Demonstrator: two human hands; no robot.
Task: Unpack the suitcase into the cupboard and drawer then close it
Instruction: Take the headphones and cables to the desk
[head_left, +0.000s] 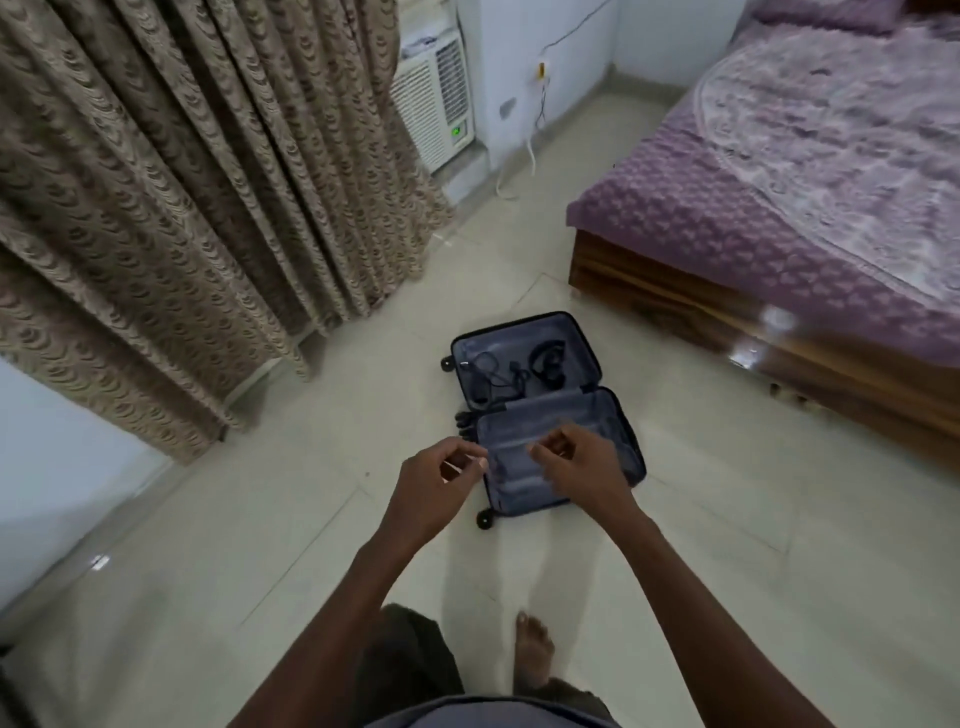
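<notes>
head: worn, standing height | faces forward-down | floor (675, 519) well below | hands near, mid-frame

Open floor (260, 545) rings the suitcase (545, 415); bed (753, 312) crowds its right.
</notes>
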